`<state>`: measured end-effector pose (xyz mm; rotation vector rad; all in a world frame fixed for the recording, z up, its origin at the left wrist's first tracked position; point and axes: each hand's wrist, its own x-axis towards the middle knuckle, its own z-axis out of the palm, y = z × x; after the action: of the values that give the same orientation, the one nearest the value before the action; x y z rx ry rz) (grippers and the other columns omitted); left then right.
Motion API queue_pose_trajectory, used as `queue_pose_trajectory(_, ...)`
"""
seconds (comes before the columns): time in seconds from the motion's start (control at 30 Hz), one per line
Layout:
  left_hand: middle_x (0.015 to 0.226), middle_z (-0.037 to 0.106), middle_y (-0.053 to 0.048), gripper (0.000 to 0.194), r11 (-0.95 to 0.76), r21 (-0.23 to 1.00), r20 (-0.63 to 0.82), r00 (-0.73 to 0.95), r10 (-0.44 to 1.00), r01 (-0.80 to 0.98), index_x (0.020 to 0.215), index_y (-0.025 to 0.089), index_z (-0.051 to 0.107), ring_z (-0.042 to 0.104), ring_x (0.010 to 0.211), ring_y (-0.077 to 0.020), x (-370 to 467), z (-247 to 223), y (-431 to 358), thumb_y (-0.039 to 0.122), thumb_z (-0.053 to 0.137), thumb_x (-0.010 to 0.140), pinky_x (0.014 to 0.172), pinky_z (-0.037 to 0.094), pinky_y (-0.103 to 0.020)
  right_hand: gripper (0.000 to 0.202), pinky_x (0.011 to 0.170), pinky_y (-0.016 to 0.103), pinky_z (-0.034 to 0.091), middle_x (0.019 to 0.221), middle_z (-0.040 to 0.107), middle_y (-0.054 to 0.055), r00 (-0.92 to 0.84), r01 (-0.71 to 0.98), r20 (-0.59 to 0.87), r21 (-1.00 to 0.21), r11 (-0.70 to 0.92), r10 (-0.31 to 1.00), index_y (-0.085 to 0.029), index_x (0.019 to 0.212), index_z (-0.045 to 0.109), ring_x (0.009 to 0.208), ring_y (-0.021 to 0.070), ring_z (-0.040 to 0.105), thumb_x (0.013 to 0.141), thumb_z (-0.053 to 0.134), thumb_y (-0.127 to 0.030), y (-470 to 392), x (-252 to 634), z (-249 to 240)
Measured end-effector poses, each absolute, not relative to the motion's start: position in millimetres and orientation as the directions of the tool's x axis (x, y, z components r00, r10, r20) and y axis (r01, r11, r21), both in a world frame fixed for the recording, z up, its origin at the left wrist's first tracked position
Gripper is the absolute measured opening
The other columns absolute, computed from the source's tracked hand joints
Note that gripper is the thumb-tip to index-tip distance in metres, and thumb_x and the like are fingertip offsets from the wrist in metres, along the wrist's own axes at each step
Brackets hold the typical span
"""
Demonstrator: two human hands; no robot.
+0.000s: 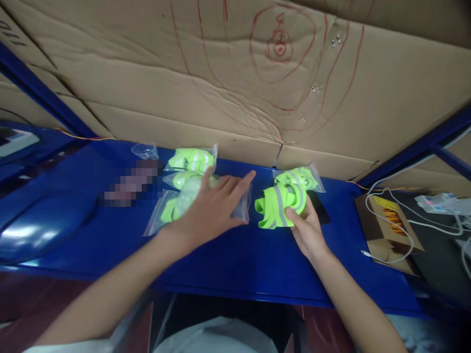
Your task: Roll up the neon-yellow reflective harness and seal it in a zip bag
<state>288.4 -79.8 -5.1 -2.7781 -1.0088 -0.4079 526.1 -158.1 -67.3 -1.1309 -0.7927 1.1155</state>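
My right hand (309, 226) grips a folded neon-yellow reflective strap (280, 206) with grey stripes, its loops bunched above the table. The thumb lies across the near side of the bundle. To the left, my left hand (217, 203) has its fingers spread over clear plastic zip bags. One clear bag (241, 208) shows beyond the thumb and index finger; whether the hand touches it I cannot tell. Bagged neon bundles lie beside and behind this hand, among them a rear bag (193, 159) and a front bag (165, 211). Behind the held strap lies another bagged bundle (298, 177).
The blue table (235, 264) runs up to a cardboard wall (147, 73) with red drawn lines. A dark flat object (321, 208) lies behind my right hand. An open cardboard box (386, 230) and white cables (434, 224) are at right. A blurred-out object (130, 185) lies left.
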Motion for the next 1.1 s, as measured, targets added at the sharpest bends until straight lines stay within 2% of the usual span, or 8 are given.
queue_pose_trajectory(0.13,0.128,0.067,-0.017,0.104,-0.761,-0.036,0.326,0.728,0.604,0.648,0.164,0.013,0.023,0.06,0.123,-0.0364,317.3,-36.3,-90.8,0.04,0.083,0.084,0.123,0.019,-0.071,0.059,0.089,0.035,0.059,0.115,0.072,0.003,0.296,-0.161,-0.039,-0.987,0.01,0.954,-0.029,0.122,0.062,0.105,0.0228,0.069,0.072,0.093,-0.038,-155.5,528.4,-66.0)
queue_pose_trajectory(0.3,0.132,0.065,-0.017,0.11,-0.79,-0.013,0.306,0.755,0.581,0.613,0.166,0.016,0.02,0.06,0.124,-0.0362,322.9,-38.9,-102.2,0.045,0.085,0.082,0.123,0.021,-0.069,0.057,0.086,0.037,0.058,0.106,0.075,0.003,0.201,-0.096,-0.141,-0.988,-0.124,0.969,-0.026,0.117,0.064,0.097,0.023,0.071,0.069,0.094,-0.039,-151.9,537.7,-64.0)
queue_pose_trajectory(0.5,0.163,0.036,-0.025,0.143,-0.862,0.097,0.107,0.856,0.506,0.498,0.167,0.025,-0.002,0.041,0.148,-0.0418,319.2,-35.4,-107.0,0.058,0.093,0.066,0.115,0.042,-0.055,0.058,0.091,0.036,0.055,0.114,0.075,0.003,0.169,-0.2,-0.213,-0.963,-0.179,0.962,-0.027,0.12,0.066,0.102,0.0234,0.07,0.07,0.093,-0.04,-151.3,540.5,-61.3)
queue_pose_trajectory(0.57,0.164,0.035,-0.023,0.135,-0.858,0.09,0.105,0.852,0.513,0.506,0.167,0.026,-0.003,0.044,0.147,-0.0393,318.4,-27.7,-102.3,0.053,0.09,0.073,0.113,0.045,-0.051,0.058,0.09,0.036,0.055,0.115,0.075,0.003,0.141,-0.233,-0.209,-0.957,-0.173,0.968,-0.028,0.121,0.066,0.103,0.0234,0.07,0.071,0.093,-0.04,-151.8,541.3,-59.4)
queue_pose_trajectory(0.67,0.162,0.042,-0.019,0.119,-0.838,-0.009,0.175,0.826,0.535,0.545,0.168,0.027,0.007,0.052,0.139,-0.0384,322.1,-17.2,-96.9,0.048,0.085,0.081,0.111,0.046,-0.051,0.057,0.095,0.037,0.055,0.116,0.074,0.002,0.12,-0.243,-0.155,-0.962,-0.123,0.981,-0.029,0.12,0.067,0.109,0.0239,0.069,0.07,0.094,-0.036,-153.4,542.8,-56.3)
queue_pose_trajectory(0.9,0.15,0.052,-0.022,0.106,-0.899,-0.093,0.262,0.881,0.393,0.429,0.166,0.019,0.021,0.05,0.138,-0.0411,331.9,-25.6,-90.6,0.064,0.073,0.085,0.117,0.037,-0.057,0.059,0.101,0.043,0.055,0.122,0.073,0.003,0.075,-0.272,-0.14,-0.955,-0.115,0.987,-0.028,0.121,0.067,0.114,0.0261,0.067,0.069,0.093,-0.036,-154.1,547.8,-49.3)
queue_pose_trajectory(1.03,0.142,0.056,-0.02,0.107,-0.905,-0.076,0.22,0.892,0.394,0.418,0.166,0.021,0.02,0.062,0.122,-0.0386,331.8,-29.5,-86.8,0.069,0.069,0.085,0.105,0.048,-0.05,0.062,0.103,0.046,0.054,0.12,0.072,0.004,0.167,-0.227,-0.138,-0.969,-0.098,0.976,-0.026,0.12,0.067,0.116,0.029,0.066,0.066,0.094,-0.041,-152.0,549.1,-50.0)
queue_pose_trajectory(1.1,0.139,0.059,-0.017,0.108,-0.899,-0.049,0.176,0.89,0.42,0.434,0.166,0.023,0.015,0.066,0.113,-0.0359,331.0,-28.9,-87.1,0.068,0.07,0.085,0.098,0.052,-0.046,0.071,0.106,0.049,0.052,0.122,0.071,0.005,0.266,-0.166,-0.126,-0.983,-0.083,0.956,-0.026,0.124,0.065,0.123,0.0321,0.062,0.062,0.096,-0.043,-151.0,550.3,-52.4)
